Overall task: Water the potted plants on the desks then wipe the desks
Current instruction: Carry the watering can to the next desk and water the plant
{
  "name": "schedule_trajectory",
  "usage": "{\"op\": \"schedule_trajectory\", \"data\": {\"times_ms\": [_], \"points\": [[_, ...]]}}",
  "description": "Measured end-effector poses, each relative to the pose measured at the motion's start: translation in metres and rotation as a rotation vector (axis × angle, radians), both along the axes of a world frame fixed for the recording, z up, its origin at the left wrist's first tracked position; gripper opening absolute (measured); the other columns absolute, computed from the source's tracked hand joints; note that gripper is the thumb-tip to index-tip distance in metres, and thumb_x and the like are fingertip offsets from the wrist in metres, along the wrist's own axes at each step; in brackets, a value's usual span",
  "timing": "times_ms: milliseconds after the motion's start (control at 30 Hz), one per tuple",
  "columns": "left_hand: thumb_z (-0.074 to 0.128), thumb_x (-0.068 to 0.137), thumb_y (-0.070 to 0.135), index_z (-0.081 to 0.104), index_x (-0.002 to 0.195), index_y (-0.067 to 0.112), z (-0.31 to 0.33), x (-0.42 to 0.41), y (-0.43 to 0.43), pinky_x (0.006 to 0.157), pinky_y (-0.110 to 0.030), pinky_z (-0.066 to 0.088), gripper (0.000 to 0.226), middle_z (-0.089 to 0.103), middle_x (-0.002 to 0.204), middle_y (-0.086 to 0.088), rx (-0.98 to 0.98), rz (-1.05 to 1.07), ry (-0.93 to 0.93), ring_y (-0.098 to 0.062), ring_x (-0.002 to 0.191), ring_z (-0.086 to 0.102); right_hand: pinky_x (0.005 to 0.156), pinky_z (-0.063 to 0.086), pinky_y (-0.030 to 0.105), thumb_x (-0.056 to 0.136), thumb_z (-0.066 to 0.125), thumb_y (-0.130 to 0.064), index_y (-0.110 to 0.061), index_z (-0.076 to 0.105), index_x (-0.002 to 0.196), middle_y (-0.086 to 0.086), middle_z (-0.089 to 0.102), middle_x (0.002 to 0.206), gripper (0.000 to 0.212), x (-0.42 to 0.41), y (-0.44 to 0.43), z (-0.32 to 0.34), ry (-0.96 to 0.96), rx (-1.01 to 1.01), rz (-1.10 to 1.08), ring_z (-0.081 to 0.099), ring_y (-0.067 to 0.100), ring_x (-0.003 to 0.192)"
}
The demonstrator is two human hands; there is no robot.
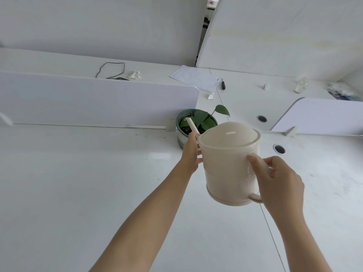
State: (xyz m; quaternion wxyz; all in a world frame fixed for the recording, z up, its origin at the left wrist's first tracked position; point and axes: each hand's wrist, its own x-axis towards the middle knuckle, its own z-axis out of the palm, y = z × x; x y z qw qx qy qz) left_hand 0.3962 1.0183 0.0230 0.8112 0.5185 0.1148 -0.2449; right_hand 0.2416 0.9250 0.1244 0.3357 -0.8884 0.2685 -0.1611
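Two hands (191,154) (280,179), curled round watering can (225,154)

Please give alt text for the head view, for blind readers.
A person holds a cream watering can at a green potted plant on a white desk, its spout over the pot; the right hand grips the handle, the left hand holds the spout's base. Behind a low divider lie paper, a cable and a crumpled tissue.
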Motion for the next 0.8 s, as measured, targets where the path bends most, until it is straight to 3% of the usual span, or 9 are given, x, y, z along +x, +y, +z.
{"op": "schedule_trajectory", "data": {"times_ms": [100, 167, 233, 333, 433, 533, 667, 800], "points": [[0.036, 0.088, 0.012, 0.040, 0.055, 0.025, -0.001, 0.001, -0.004, 0.040, -0.015, 0.038, 0.035, 0.044, 0.053, 0.005, 0.024, -0.014, -0.018, -0.010, 0.046, 0.042, 0.058, 0.027, 0.032, 0.088, 0.050, -0.040, -0.007, 0.055, 0.080, -0.003, 0.054, 0.062, 0.034, -0.004, -0.001, -0.001, -0.005, 0.009, -0.013, 0.047, 0.017, 0.062], [0.037, 0.090, 0.016, 0.042, 0.060, 0.023, -0.002, -0.005, -0.008, 0.042, -0.016, 0.039, 0.031, 0.047, 0.057, 0.004, 0.028, -0.043, -0.016, -0.009, 0.047, 0.046, 0.054, 0.028, 0.019, 0.088, 0.051, -0.039, -0.008, 0.055, 0.078, -0.007, 0.052, 0.061, 0.032, -0.011, -0.005, -0.002, -0.010, 0.009, -0.028, 0.045, 0.003, 0.060], [0.037, 0.091, 0.023, 0.043, 0.064, 0.023, -0.001, -0.014, -0.014, 0.046, -0.018, 0.041, 0.027, 0.048, 0.061, 0.005, 0.032, -0.091, 0.007, -0.009, 0.055, 0.047, 0.053, 0.026, 0.013, 0.088, 0.051, -0.038, -0.008, 0.054, 0.077, -0.007, 0.051, 0.060, 0.031, -0.020, -0.010, -0.002, -0.013, 0.013, -0.041, 0.045, 0.000, 0.061], [0.034, 0.093, 0.032, 0.043, 0.070, 0.021, 0.002, -0.028, -0.026, 0.058, -0.026, 0.044, 0.027, 0.052, 0.071, 0.004, 0.024, -0.162, 0.027, -0.013, 0.069, 0.049, 0.053, 0.028, 0.021, 0.088, 0.051, -0.037, -0.010, 0.054, 0.076, -0.004, 0.051, 0.059, 0.030, -0.036, -0.015, -0.003, -0.007, 0.034, -0.077, 0.047, 0.010, 0.061], [0.033, 0.093, 0.036, 0.045, 0.073, 0.020, 0.008, -0.037, -0.039, 0.063, -0.028, 0.045, 0.028, 0.053, 0.076, 0.003, 0.025, -0.216, 0.019, -0.013, 0.073, 0.050, 0.062, 0.027, 0.031, 0.088, 0.052, -0.036, -0.010, 0.054, 0.076, 0.000, 0.050, 0.062, 0.028, -0.051, -0.020, -0.003, -0.015, 0.041, -0.111, 0.045, 0.026, 0.072], [0.033, 0.093, 0.038, 0.048, 0.073, 0.020, 0.011, -0.045, -0.049, 0.064, -0.029, 0.045, 0.031, 0.053, 0.077, 0.002, 0.023, -0.266, 0.013, -0.014, 0.072, 0.050, 0.063, 0.027, 0.032, 0.087, 0.053, -0.037, -0.012, 0.054, 0.076, 0.003, 0.052, 0.066, 0.028, -0.065, -0.025, -0.006, -0.018, 0.084, -0.138, 0.045, 0.025, 0.075], [0.033, 0.093, 0.038, 0.050, 0.074, 0.020, 0.006, -0.057, -0.054, 0.064, -0.029, 0.046, 0.031, 0.055, 0.078, 0.001, 0.032, -0.309, 0.005, -0.015, 0.071, 0.052, 0.070, 0.028, 0.032, 0.075, 0.052, -0.054, -0.018, 0.052, 0.074, 0.000, 0.052, 0.072, 0.036, -0.081, -0.029, -0.016, -0.023, 0.120, -0.157, 0.046, 0.023, 0.077], [0.033, 0.094, 0.039, 0.053, 0.085, 0.019, -0.007, -0.072, -0.048, 0.067, -0.029, 0.048, 0.030, 0.057, 0.085, -0.004, 0.048, -0.315, 0.025, -0.018, 0.075, 0.054, 0.073, 0.032, 0.033, 0.086, 0.057, -0.031, -0.013, 0.057, 0.079, 0.006, 0.059, 0.083, 0.019, -0.099, -0.034, -0.032, -0.035, 0.193, -0.176, 0.052, 0.025, 0.082]]}}
